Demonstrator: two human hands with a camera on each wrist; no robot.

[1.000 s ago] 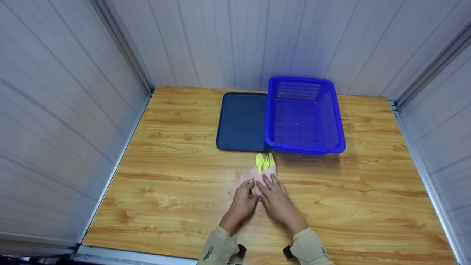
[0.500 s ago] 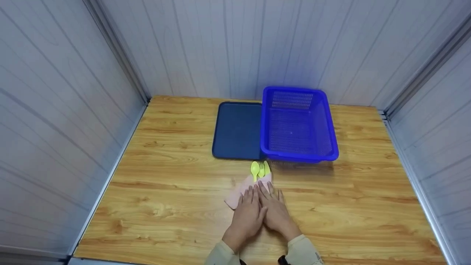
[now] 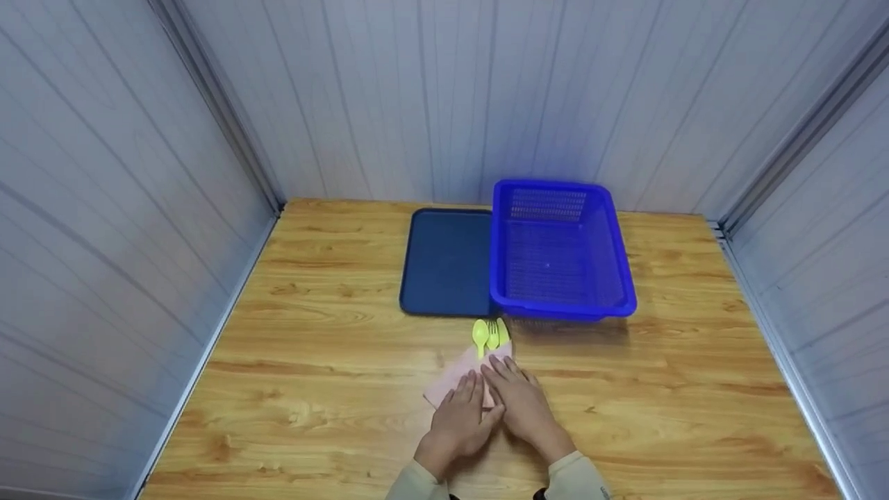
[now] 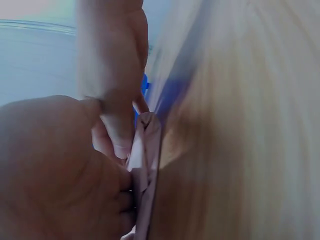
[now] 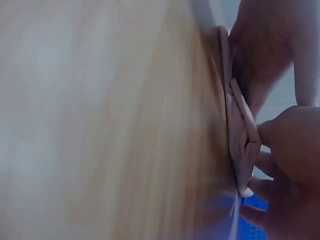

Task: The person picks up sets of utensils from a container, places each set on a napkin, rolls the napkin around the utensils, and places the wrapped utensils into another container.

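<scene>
A pink napkin lies folded on the wooden table, wrapped over the handles of a yellow-green spoon, fork and knife. Their heads stick out at its far end. My left hand rests on the napkin's near left part with straight fingers. Flat on the right side, my right hand touches it close below the fork and knife. The left wrist view shows the napkin's folded layers edge-on under the fingers. In the right wrist view, fingertips lie along the napkin fold.
A dark blue tray lies beyond the cutlery. The blue plastic basket stands at its right, overlapping the tray's right side in the head view. Pale panel walls enclose the table on the left, back and right.
My left hand's bent fingers have straightened and now lie flat on the napkin. The right hand stays on the napkin's right side. The head view has shifted, so the table sits lower in it.
</scene>
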